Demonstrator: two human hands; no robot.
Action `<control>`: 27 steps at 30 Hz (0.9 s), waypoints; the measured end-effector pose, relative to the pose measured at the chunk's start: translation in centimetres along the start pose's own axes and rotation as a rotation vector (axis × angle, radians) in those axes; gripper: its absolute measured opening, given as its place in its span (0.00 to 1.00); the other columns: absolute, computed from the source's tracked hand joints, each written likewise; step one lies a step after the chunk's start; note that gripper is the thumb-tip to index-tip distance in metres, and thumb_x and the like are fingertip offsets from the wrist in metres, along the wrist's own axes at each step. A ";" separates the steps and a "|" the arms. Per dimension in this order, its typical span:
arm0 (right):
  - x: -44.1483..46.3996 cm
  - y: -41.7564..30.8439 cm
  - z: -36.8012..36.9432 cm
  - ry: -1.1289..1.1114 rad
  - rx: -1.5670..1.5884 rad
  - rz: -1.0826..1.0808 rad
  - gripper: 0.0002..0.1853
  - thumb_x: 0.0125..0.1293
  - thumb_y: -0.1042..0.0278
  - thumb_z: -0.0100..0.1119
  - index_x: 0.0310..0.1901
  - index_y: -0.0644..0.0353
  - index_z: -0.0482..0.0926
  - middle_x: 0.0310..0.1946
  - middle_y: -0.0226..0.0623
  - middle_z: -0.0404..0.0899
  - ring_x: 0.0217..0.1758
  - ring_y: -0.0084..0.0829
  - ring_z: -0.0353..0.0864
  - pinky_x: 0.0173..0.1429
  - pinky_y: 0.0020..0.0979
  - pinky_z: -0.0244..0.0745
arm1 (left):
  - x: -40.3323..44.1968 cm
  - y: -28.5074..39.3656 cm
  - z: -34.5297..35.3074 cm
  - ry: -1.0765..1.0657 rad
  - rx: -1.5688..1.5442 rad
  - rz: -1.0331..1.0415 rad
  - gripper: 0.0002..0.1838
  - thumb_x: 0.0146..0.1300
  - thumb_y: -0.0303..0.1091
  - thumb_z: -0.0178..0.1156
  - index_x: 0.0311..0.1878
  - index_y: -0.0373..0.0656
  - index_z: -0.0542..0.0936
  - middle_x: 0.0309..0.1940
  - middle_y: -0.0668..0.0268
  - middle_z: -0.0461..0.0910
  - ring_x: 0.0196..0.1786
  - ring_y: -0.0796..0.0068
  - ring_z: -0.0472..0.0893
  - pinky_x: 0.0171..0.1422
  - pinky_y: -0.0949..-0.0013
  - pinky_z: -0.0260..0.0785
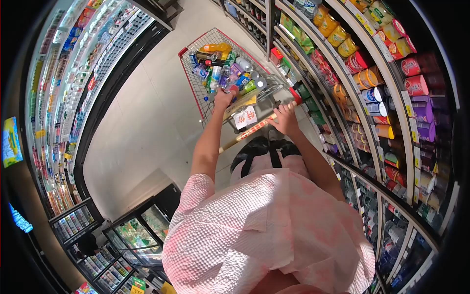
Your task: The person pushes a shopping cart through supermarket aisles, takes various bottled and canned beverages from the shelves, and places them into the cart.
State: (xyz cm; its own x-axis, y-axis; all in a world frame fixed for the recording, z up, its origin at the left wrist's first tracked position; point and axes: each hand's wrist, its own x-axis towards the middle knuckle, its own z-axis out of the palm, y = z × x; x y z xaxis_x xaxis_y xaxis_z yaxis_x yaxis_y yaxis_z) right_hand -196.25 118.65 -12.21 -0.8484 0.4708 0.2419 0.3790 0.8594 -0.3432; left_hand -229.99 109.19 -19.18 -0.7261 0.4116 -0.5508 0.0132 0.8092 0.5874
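A shopping cart (pixel 214 34) with a red-trimmed wire basket stands in front of me, loaded with several drink bottles and packs. My left hand (pixel 223 98) reaches over the near side of the basket, fingers closed around what looks like a bottle (pixel 234 90) with a pinkish end; the rest of it blends into the pile. An orange drink bottle (pixel 215 47) lies at the far end of the load. My right hand (pixel 285 119) is wrapped around the cart handle (pixel 254 128), near its red right end. Between the hands hangs a white paper sign (pixel 246 117) with red characters.
Tall shelves (pixel 391 105) of canned and bagged snacks run close along the right, with bottles lower down. To the left stands a long lit open cooler (pixel 98 63) of packed drinks. A glass-topped freezer (pixel 142 230) sits behind at the lower left. Pale floor tiles (pixel 142 117) lie between.
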 end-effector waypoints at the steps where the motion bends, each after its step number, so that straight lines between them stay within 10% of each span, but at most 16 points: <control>1: -0.1 -0.1 0.2 -0.031 -0.003 0.036 0.25 0.66 0.42 0.68 0.46 0.60 0.81 0.42 0.41 0.76 0.55 0.45 0.75 0.80 0.58 0.53 | 0.2 0.0 0.3 -0.024 0.176 0.059 0.46 0.51 0.58 0.77 0.66 0.37 0.74 0.54 0.50 0.86 0.48 0.56 0.89 0.47 0.56 0.83; 4: -1.0 -1.1 1.1 -0.141 -0.020 0.125 0.25 0.68 0.43 0.65 0.49 0.60 0.81 0.47 0.42 0.79 0.60 0.44 0.76 0.80 0.56 0.54 | 2.0 -0.9 2.1 -0.171 0.498 0.167 0.48 0.52 0.60 0.75 0.75 0.51 0.71 0.61 0.49 0.84 0.66 0.49 0.82 0.67 0.52 0.76; 15: -4.6 -8.7 0.2 -0.261 0.104 0.205 0.20 0.69 0.42 0.62 0.47 0.51 0.83 0.48 0.35 0.81 0.61 0.40 0.77 0.72 0.50 0.62 | 9.2 -13.9 12.2 -0.016 0.262 0.562 0.40 0.55 0.42 0.76 0.72 0.46 0.75 0.57 0.49 0.85 0.59 0.48 0.84 0.66 0.55 0.76; 18: -5.9 -9.8 2.5 -0.253 0.078 0.219 0.19 0.70 0.41 0.61 0.42 0.48 0.85 0.46 0.32 0.83 0.57 0.39 0.80 0.67 0.47 0.64 | 7.2 -13.7 7.8 -0.213 -0.030 0.463 0.33 0.57 0.38 0.73 0.67 0.40 0.78 0.59 0.48 0.83 0.63 0.50 0.82 0.71 0.56 0.71; 21: -7.1 -10.4 4.8 -0.195 0.090 0.248 0.16 0.70 0.45 0.63 0.37 0.50 0.84 0.38 0.30 0.80 0.50 0.39 0.80 0.63 0.48 0.64 | 1.8 -12.0 0.4 0.032 0.182 0.484 0.18 0.59 0.34 0.70 0.51 0.38 0.84 0.47 0.50 0.87 0.51 0.49 0.86 0.56 0.56 0.76; 27: -9.2 -12.5 5.1 -0.115 0.048 0.194 0.20 0.69 0.43 0.62 0.33 0.52 0.85 0.32 0.29 0.84 0.44 0.34 0.79 0.57 0.46 0.64 | -11.0 -16.0 -7.4 0.080 0.165 0.374 0.19 0.68 0.47 0.67 0.47 0.38 0.85 0.39 0.51 0.87 0.44 0.49 0.87 0.52 0.54 0.77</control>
State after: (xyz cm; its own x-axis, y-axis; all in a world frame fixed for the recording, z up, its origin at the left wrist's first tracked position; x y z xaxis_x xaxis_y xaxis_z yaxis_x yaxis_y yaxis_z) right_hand -195.11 102.56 -14.72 -0.7990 0.5980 0.0636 0.5231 0.7433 -0.4169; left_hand -227.31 88.58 -18.08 -0.7018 0.6609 -0.2657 0.3912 0.6693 0.6317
